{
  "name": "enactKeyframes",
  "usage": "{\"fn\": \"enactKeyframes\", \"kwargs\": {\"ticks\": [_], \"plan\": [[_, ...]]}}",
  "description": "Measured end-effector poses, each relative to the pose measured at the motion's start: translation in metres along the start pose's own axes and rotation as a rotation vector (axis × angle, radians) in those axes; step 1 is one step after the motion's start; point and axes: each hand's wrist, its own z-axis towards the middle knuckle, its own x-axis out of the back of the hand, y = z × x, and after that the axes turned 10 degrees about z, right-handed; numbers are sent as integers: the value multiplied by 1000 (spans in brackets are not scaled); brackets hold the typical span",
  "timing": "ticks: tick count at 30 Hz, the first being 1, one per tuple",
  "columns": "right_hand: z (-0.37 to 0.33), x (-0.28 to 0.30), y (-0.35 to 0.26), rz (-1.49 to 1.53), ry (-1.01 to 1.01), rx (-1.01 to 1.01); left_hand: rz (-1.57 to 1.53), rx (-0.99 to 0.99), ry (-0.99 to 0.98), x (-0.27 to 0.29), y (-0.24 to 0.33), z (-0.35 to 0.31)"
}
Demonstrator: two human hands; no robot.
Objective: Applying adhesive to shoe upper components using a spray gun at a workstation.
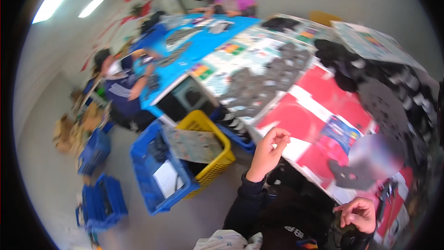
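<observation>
My left hand is raised at the near edge of the table, its fingers loosely bent and nothing visible in them. Below and to the right, my right hand hovers by the table's near corner, fingers half curled and apart, with nothing visible in it. Between the hands lies a flat dark grey cut piece with small holes, on red-and-white printed sheets. A blurred round patch covers part of the surface beside it. Close to my right hand are dark-handled tools, too smeared to name exactly.
Dark grey cut pieces cover the printed sheets, and black pieces pile up on the right. Blue and yellow crates stand left of the table. Several co-workers sit around the blue tabletop. More blue crates stand on the floor.
</observation>
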Motion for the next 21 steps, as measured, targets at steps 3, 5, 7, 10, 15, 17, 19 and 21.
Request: {"fn": "enactKeyframes", "kwargs": {"ticks": [3,5,7,10,15,17,19,21], "plan": [[-21,22,-3,742,-348,215,188,-126,-262,-54,25,11],[-33,24,-17,1217,-234,599,-871,137,-416,-70,37,12],[-38,40,-41,1127,-153,787,-1061,242,-385,-68,27,20],[-53,46,-63,159,422,501,325,-24,-268,-100,31,22],[-57,62,-34,-1637,951,-11,1035,-332,-448,-154,35,7],[-66,72,-27,-1560,1007,-193,1084,-327,-504,-157,27,12],[-72,87,-22,-1571,990,-267,1030,-229,-638,-159,21,12],[-76,101,-23,-1450,899,-347,954,-197,-665,-157,16,12]]}}
